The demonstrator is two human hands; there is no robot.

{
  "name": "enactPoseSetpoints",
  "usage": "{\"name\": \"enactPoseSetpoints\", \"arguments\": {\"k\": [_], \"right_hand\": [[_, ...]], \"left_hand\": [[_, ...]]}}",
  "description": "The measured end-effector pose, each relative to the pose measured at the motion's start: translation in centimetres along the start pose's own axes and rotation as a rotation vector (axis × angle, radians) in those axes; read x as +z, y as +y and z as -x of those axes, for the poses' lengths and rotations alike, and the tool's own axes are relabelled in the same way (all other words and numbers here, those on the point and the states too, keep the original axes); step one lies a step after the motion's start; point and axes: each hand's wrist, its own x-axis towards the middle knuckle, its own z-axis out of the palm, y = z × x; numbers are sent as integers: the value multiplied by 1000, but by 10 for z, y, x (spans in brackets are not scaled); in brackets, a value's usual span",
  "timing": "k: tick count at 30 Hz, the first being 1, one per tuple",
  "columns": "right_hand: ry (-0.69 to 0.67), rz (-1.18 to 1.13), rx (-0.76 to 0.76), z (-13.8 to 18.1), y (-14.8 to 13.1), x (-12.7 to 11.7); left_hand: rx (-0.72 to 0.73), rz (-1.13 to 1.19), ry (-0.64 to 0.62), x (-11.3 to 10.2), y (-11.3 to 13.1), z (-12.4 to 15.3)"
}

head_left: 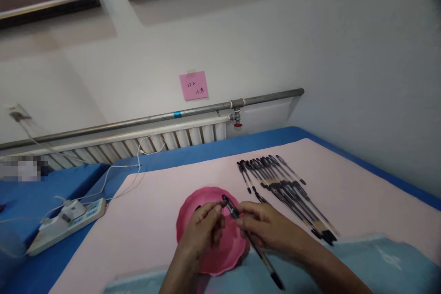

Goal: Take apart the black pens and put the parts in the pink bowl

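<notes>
A pen (255, 247) with a clear barrel and black ends is gripped by my right hand (263, 223), its capped end up and its other end slanting down toward me. Close to the capped end, my left hand (201, 229) has thumb and forefinger pinched together; whatever they hold is hidden or too small to name. Both hands are over a pink scalloped plate (223, 264). A small dark thing (197, 208) shows beside the left hand's knuckles, partly covered. To the right, several similar pens (275, 174) lie in overlapping rows on the pale pink sheet (151, 211).
Light blue cloth (365, 262) lies along the near edge. A white power strip (86, 213) with plugged-in chargers and loose cables is at the left on the blue table (272, 136). Behind stand a radiator (193, 136) and a metal pipe (138, 121) on the wall.
</notes>
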Motion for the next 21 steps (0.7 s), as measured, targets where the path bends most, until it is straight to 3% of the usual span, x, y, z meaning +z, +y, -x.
{"name": "enactPoseSetpoints", "arguments": {"k": [2,7,9,12,16,21], "right_hand": [[-102,-205,34,-1,2,11],[-125,-332,165,-3,4,20],[-154,-351,157,-2,2,21],[-211,-318,174,1,-2,21],[-145,-245,213,-1,1,19],[0,-296,199,-6,5,14]], "left_hand": [[-37,147,-43,2,2,2],[-42,282,-32,-2,7,4],[12,324,21,-7,10,4],[121,350,208,-21,17,1],[189,44,444,-44,20,-2],[102,-675,430,-53,10,-4]]}}
